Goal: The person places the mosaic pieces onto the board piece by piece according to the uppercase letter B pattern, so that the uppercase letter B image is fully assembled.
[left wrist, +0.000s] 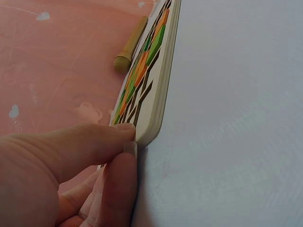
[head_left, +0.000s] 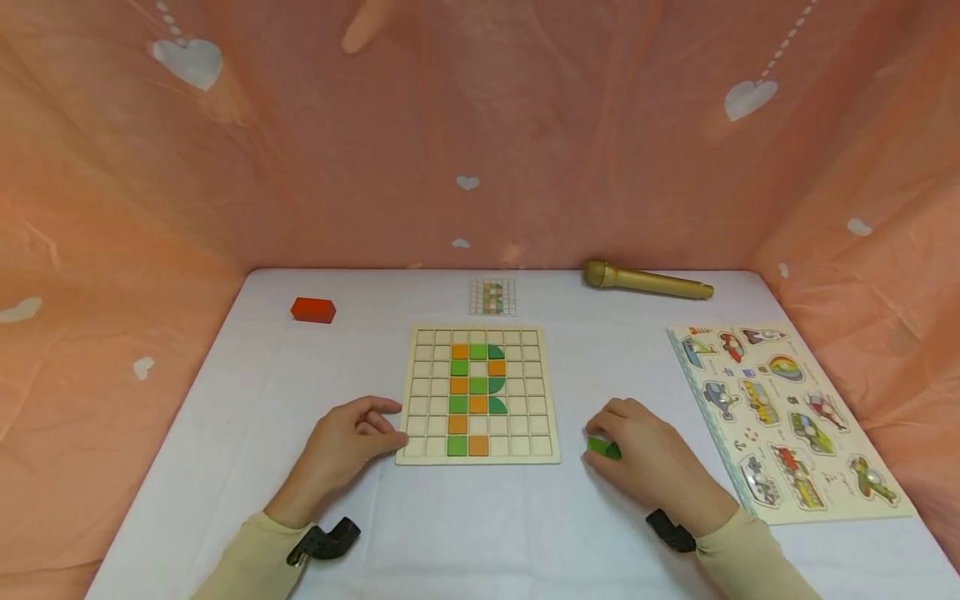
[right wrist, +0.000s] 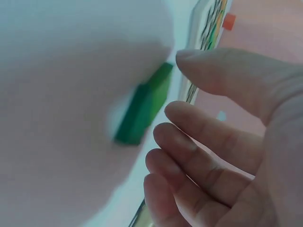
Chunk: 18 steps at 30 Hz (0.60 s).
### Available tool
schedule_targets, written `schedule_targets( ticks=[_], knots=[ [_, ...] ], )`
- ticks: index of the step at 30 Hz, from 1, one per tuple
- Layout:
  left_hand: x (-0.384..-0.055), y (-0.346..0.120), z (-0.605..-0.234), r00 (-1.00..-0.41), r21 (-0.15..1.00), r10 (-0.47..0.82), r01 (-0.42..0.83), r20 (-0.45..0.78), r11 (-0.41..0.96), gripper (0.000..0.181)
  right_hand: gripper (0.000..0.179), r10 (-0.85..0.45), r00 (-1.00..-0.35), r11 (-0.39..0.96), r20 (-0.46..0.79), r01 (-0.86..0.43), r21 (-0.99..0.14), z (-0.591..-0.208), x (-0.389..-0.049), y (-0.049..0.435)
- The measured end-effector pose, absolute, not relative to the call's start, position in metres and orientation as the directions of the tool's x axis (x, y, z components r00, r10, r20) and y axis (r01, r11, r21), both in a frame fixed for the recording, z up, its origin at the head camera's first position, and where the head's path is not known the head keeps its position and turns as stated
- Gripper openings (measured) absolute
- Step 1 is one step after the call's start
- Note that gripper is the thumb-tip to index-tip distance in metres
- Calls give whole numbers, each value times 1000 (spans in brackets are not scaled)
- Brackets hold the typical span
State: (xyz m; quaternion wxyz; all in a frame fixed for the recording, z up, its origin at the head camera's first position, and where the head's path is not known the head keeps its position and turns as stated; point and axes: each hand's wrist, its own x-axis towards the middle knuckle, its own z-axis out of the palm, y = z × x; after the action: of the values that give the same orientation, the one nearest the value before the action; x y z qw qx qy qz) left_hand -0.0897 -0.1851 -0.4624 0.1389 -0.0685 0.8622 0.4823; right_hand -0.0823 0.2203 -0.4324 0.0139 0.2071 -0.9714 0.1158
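A square wooden grid board (head_left: 521, 423) lies mid-table, with orange, light green and dark green tiles (head_left: 477, 385) set in some cells. My left hand (head_left: 348, 437) holds the board's left edge near its front corner, thumb and a fingertip against it in the left wrist view. To the right of the board, my right hand (head_left: 637, 450) is over a light green tile (head_left: 597, 445) and a dark green tile (head_left: 613, 451). In the right wrist view its fingers (right wrist: 203, 146) are loosely curved, with a gap between them and the green tiles (right wrist: 135, 116).
A small pattern card (head_left: 492, 297) lies behind the board. A red block (head_left: 313, 310) sits back left, and a gold microphone (head_left: 648, 281) lies back right. At the right is a picture puzzle board (head_left: 795, 425). Pink curtains (head_left: 480, 133) enclose the white table (head_left: 480, 525).
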Motion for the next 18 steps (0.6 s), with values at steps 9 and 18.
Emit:
schedule_targets(
  ticks=[9,18],
  knots=[
    [-90,-185,-463,-954,809,15,-246,-300,533,48,24,-376,-923,896,85,-385,-220,-435,-77,233],
    [-89,-185,-462,-954,817,14,-250,-301,520,48,20,-401,-911,882,96,-412,-229,-438,-78,231]
  ],
)
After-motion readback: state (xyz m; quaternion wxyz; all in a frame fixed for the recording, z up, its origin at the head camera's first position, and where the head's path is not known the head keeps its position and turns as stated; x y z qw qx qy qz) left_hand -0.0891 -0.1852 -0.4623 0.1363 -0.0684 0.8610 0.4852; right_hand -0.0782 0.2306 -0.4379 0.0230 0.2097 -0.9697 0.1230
